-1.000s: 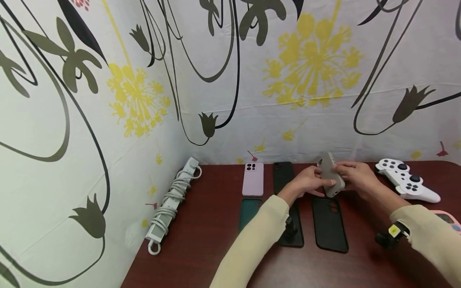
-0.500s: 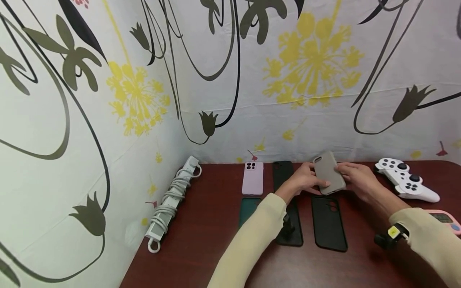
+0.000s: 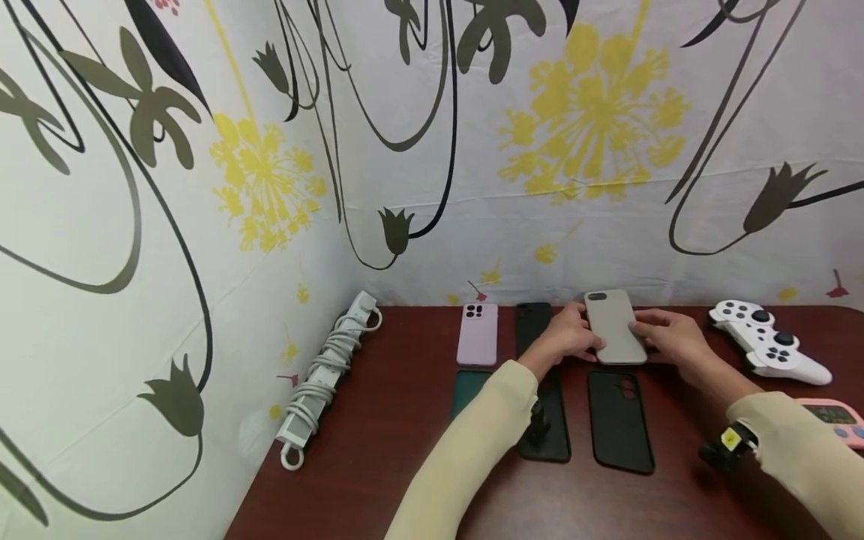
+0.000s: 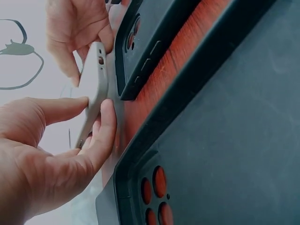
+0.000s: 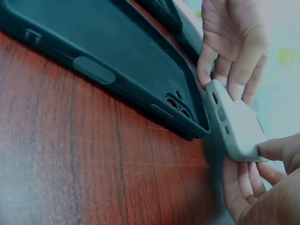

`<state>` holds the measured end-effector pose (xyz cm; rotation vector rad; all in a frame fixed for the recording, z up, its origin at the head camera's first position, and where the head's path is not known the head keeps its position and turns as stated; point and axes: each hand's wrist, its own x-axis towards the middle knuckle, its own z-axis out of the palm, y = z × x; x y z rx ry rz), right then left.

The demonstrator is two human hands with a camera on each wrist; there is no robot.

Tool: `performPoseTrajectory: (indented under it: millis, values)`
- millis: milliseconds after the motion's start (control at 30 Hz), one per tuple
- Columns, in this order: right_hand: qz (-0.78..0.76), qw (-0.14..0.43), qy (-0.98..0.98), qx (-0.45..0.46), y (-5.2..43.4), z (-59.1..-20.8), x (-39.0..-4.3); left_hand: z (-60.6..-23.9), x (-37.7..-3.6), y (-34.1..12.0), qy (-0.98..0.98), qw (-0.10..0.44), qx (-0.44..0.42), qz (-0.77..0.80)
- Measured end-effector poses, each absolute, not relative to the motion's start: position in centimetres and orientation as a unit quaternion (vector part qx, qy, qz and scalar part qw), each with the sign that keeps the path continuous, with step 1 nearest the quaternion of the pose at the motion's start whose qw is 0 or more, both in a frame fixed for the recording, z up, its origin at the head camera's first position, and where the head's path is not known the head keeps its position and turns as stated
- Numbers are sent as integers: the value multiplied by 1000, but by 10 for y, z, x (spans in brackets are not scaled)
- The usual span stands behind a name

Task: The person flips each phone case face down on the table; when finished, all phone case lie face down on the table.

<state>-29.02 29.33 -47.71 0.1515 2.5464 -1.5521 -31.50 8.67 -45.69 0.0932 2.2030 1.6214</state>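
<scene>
A light grey phone case (image 3: 616, 328) lies nearly flat close over the back of the table, its camera cutout at the far left corner. My left hand (image 3: 568, 332) pinches its left edge, thumb on top and fingers beneath, as the left wrist view shows on the case (image 4: 93, 89). On the opposite edge my right hand (image 3: 671, 342) pinches it the same way; the right wrist view shows the cutouts along the case's (image 5: 229, 122) near end. Just in front lies a black phone case (image 3: 621, 421), inner side up.
Left of the hands lie a lilac phone case (image 3: 478, 335), a green case (image 3: 467, 390) partly behind the left sleeve, and black cases (image 3: 533, 319). A white game controller (image 3: 769, 343) and a pink timer (image 3: 833, 418) sit right. A cord-wrapped power strip (image 3: 331, 375) lies far left.
Both hands have tilted the grey case down from a raised, edge-on pose to nearly flat, its back turned up. The other cases have stayed in place.
</scene>
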Motion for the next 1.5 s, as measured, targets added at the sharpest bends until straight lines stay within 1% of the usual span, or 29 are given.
performPoseTrajectory:
  millis: [233, 433, 500, 667, 733, 867, 1000, 1167, 1300, 1500]
  values:
    - [-482, 55, 873, 44, 288, -477, -289, -456, -315, 89, 858, 159, 75, 483]
    - [-469, 48, 882, 15, 283, -477, -287, -456, -316, 88, 908, 132, 86, 389]
    - [-460, 44, 887, 9, 281, -477, -286, -462, -323, 89, 924, 126, 89, 350]
    - [-442, 55, 895, 1, 283, -479, -289, -507, -359, 106, 956, 107, 89, 256]
    - [-443, 69, 894, -6, 285, -481, -291, -521, -369, 110, 960, 109, 89, 243]
    - [-455, 96, 885, -32, 292, -487, -295, -515, -364, 110, 957, 132, 78, 245]
    - [-461, 113, 879, -56, 297, -488, -298, -507, -359, 109, 964, 133, 65, 223]
    - [-450, 127, 882, -59, 296, -482, -299, -519, -368, 114, 970, 133, 67, 194]
    - [-441, 131, 886, -57, 296, -480, -298, -533, -377, 119, 970, 131, 67, 193]
    - [-439, 123, 888, -62, 297, -484, -297, -540, -381, 119, 970, 131, 75, 193]
